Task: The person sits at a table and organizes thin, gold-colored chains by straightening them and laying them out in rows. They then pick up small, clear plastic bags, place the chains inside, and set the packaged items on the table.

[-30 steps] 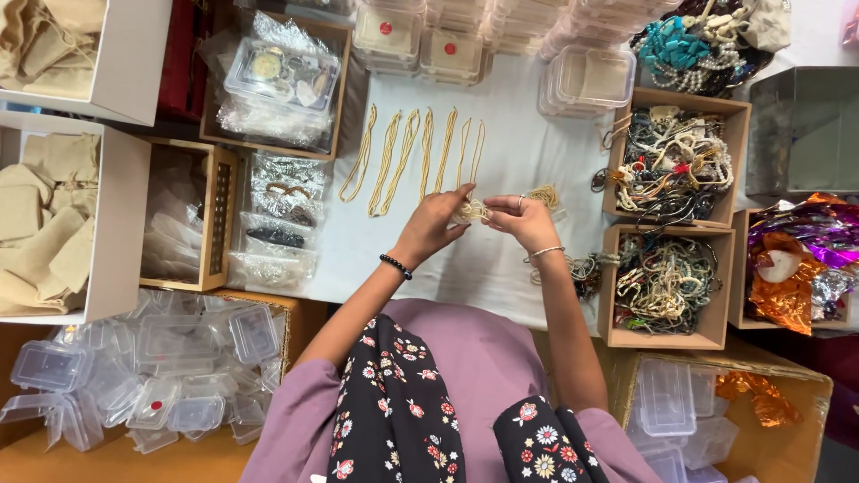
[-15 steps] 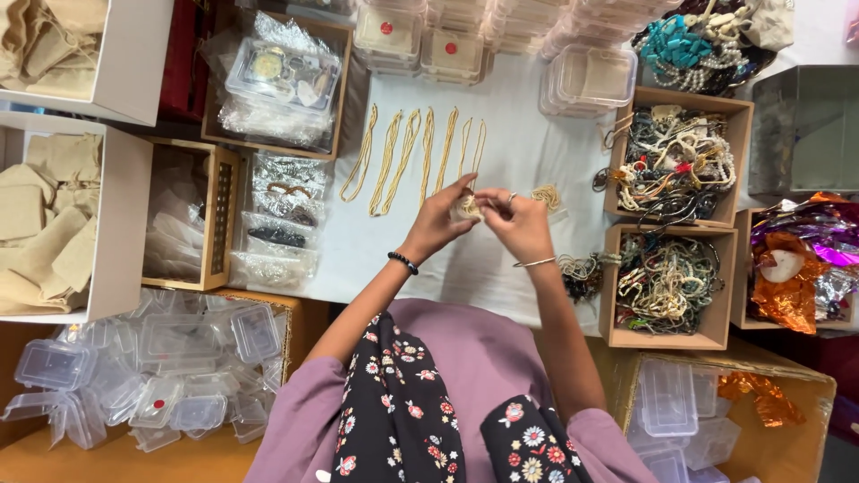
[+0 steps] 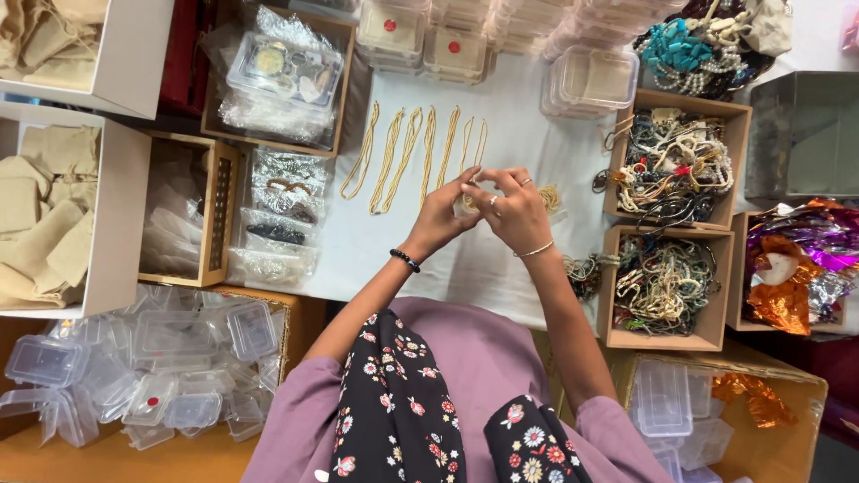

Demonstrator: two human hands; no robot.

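Observation:
My left hand (image 3: 445,216) and my right hand (image 3: 515,207) meet over the white tablecloth (image 3: 501,143), fingertips pinched together on a small pale gold piece of jewellery (image 3: 472,194) that they mostly hide. A loose gold chain bundle (image 3: 550,199) lies just right of my right hand. Several gold necklaces (image 3: 413,154) are laid out in a row just beyond my hands. A black bead bracelet sits on my left wrist, a thin bangle on my right.
Cardboard boxes of tangled necklaces (image 3: 671,161) (image 3: 662,286) stand at the right, foil wrappers (image 3: 792,259) beyond them. Clear plastic boxes (image 3: 152,367) fill a carton at lower left, more are stacked at the top (image 3: 591,79). Beige cloth pouches (image 3: 45,197) sit in white boxes at left.
Both hands have stayed together over the cloth, shifting slightly while working the small gold piece. The laid-out necklaces have not moved.

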